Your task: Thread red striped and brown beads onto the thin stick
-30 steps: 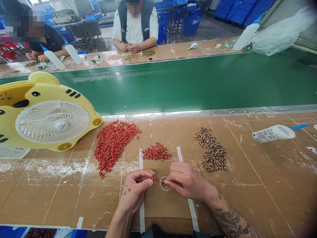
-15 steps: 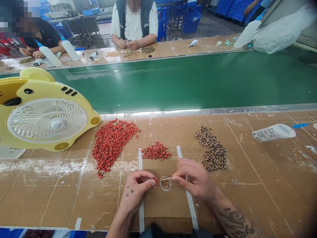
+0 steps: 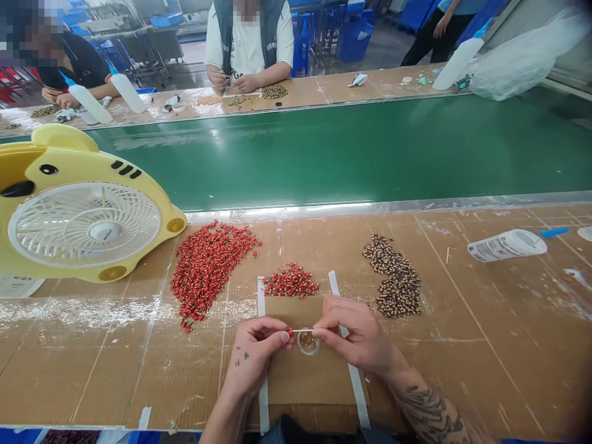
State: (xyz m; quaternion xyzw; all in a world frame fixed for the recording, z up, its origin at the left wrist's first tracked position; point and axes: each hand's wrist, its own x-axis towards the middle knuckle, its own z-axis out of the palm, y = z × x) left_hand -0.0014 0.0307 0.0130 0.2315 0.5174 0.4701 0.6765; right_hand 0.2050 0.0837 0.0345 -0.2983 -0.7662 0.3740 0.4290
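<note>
Moved: the thin stick [image 3: 303, 330], over the clear cup [image 3: 309, 350] half a second ago, now has its tip at the red piece [image 3: 290, 331] in the left hand [image 3: 259, 346].
Surface [image 3: 115, 376]: cardboard-covered, bearing a taped-down sheet [image 3: 319, 385].
Blue tub [image 3: 18, 435]: partly seen below the near edge, dark pieces inside.
Big red heap [image 3: 208, 265]: loose, left of the sheet.
Dark heap [image 3: 398, 287]: loose black-and-tan pieces, right of the sheet.
White bottle [image 3: 506, 245]: farther right, labelled, contents out of sight.
Small red pile [image 3: 292, 281]: at the sheet's far edge.
Clear cup: on the sheet, between the hands; something brownish shows in it, contents or sheet I cannot tell.
Thin stick: pinched by the right hand's [image 3: 356, 333] thumb and forefinger, crossing the cup's far side.
Red piece: gripped at the left fingers' tips, partly showing, just left of the cup.
</note>
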